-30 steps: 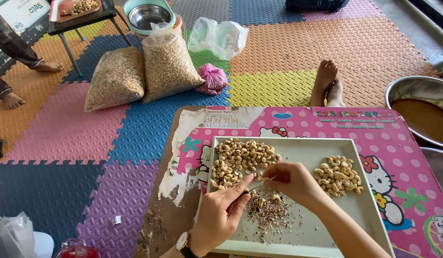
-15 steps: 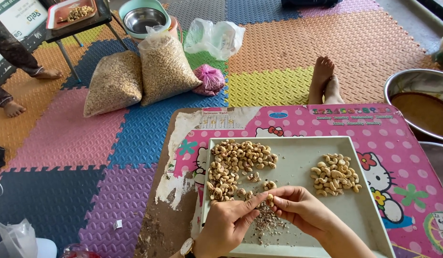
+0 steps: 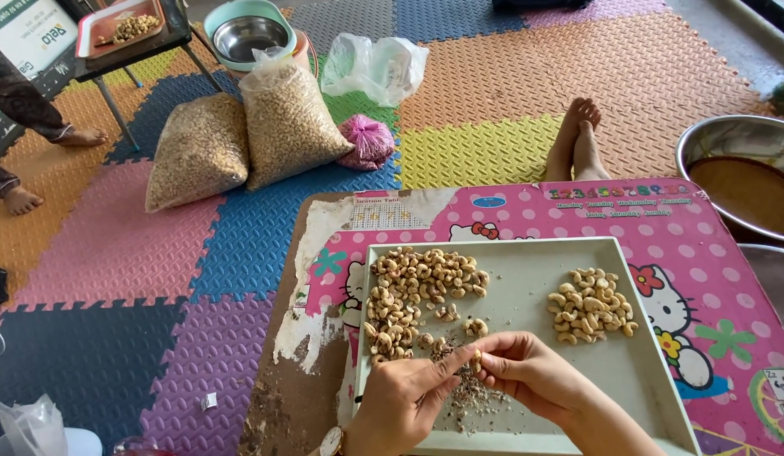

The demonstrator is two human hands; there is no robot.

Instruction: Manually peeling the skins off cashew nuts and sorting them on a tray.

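A pale rectangular tray (image 3: 527, 257) lies on a low pink table (image 3: 713, 287). On its left is a large heap of unpeeled cashew nuts (image 3: 417, 283); on its right a smaller heap of pale peeled nuts (image 3: 588, 306). Brown skin flakes (image 3: 468, 395) litter the tray's near part. Both hands meet over the flakes: my right hand (image 3: 527, 376) pinches a single cashew nut (image 3: 476, 360) by the fingertips, and my left hand (image 3: 400, 401), wearing a wristwatch, grips a small dark tool against that nut.
Two full clear sacks of nuts (image 3: 240, 135) lie on the coloured foam floor mats, by a pink bag (image 3: 368, 139) and a metal bowl (image 3: 248, 34). A large steel basin (image 3: 738, 177) stands right. Bare feet (image 3: 578, 139) show beyond the table; another person's feet (image 3: 37, 160) far left.
My right hand came back from the heap of unpeeled nuts toward me with a nut. Both hands now meet lower over the flakes and barely moved in the last half second.
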